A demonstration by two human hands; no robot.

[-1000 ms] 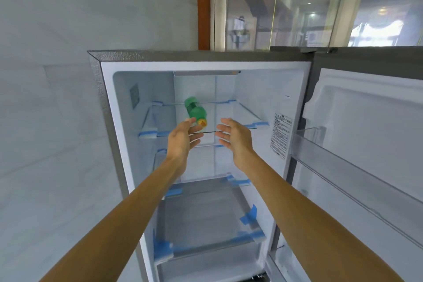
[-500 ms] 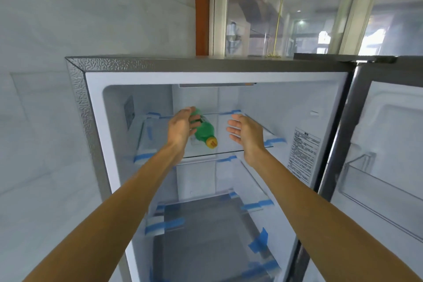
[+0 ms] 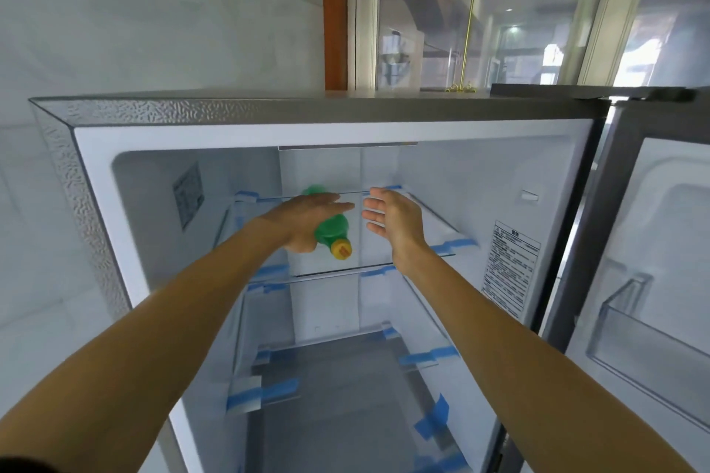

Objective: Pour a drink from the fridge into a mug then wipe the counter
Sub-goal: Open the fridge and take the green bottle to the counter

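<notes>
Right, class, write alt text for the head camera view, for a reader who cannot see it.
A person's left hand lies flat over a green bottle with a yellow cap, which is on its side on the top glass shelf of an open fridge. The right hand is held open just beside the bottle, not touching it.

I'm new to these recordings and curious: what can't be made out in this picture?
Head view:
green bottle: its middle hidden under the left hand.
warning sticker: print too small.
door bin: cut off by the right edge.
mug, counter: out of view.
</notes>
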